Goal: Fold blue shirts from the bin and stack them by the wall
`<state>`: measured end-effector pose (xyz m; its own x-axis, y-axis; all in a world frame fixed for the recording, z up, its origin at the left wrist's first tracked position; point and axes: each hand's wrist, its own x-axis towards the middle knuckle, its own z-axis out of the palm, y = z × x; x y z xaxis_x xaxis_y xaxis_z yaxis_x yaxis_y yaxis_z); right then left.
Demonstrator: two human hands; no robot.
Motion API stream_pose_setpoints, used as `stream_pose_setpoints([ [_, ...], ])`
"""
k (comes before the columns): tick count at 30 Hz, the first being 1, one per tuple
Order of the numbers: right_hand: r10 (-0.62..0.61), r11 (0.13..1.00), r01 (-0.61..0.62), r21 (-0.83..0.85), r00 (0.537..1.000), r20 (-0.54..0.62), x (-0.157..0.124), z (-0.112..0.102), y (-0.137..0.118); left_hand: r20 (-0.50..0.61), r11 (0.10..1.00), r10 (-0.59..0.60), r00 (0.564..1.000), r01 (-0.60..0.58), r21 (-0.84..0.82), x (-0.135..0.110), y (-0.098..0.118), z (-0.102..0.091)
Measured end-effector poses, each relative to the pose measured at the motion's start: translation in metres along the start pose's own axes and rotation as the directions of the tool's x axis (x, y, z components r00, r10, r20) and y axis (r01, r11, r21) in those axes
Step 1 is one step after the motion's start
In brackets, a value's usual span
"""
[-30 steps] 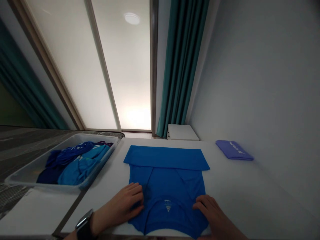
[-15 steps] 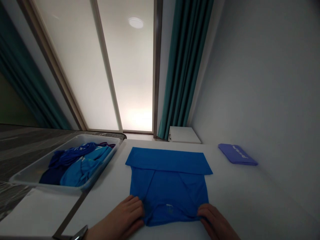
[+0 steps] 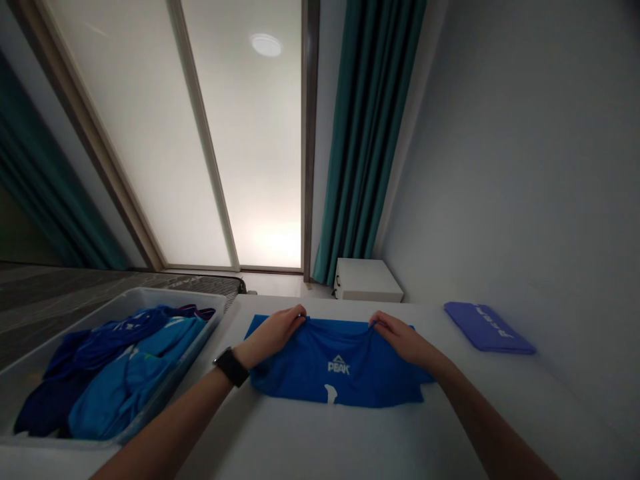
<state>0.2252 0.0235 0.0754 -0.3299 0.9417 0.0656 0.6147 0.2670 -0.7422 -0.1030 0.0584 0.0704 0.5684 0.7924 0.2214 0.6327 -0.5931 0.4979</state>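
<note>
A blue T-shirt (image 3: 363, 383) with a white PEAK logo lies folded on the white table in front of me. Pinched in my left hand (image 3: 280, 330) is the shirt's upper edge, left of the logo. My right hand (image 3: 397, 337) grips the same edge on the right side, with thumb and fingers together. Between the two hands the cloth sags slightly at what looks like the neckline. A dark watch (image 3: 231, 367) sits on my left wrist. The layers beneath the top fold are mostly hidden.
To the left stands a translucent plastic bin (image 3: 220, 310) with several crumpled blue garments (image 3: 135, 373) in it. A folded purple garment (image 3: 487, 328) with white lettering lies on the table (image 3: 390, 440) at the right, near the wall. Beyond the far edge is a white cabinet (image 3: 370, 280).
Both hands have moved from the shirt's near edge to its far side, carrying the cloth over. The white logo now faces up. The view has shifted slightly.
</note>
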Motion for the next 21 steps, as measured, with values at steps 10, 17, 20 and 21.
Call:
stream_pose_setpoints([
  [10, 0.156, 0.986, -0.159, 0.050, 0.986, 0.059, 0.082, 0.006, 0.058, -0.128, 0.965, -0.192, 0.973, 0.163, -0.206, 0.048, -0.062, 0.017],
  [17, 0.182, 0.983, -0.182, -0.008, 0.983, 0.027, 0.102, 0.001, 0.082, -0.096, 0.948, -0.154, 0.983, 0.120, -0.295, 0.079, -0.080, 0.027],
  [20, 0.171, 0.981, -0.172, -0.090, 0.985, -0.013, 0.111, 0.004, 0.089, -0.099, 0.954, -0.172, 0.980, 0.141, -0.266, 0.087, -0.086, 0.033],
  [21, 0.165, 0.978, -0.167, -0.122, 0.986, -0.029, 0.113, 0.006, 0.090, -0.104, 0.955, -0.185, 0.977, 0.153, -0.255, 0.088, -0.088, 0.036],
])
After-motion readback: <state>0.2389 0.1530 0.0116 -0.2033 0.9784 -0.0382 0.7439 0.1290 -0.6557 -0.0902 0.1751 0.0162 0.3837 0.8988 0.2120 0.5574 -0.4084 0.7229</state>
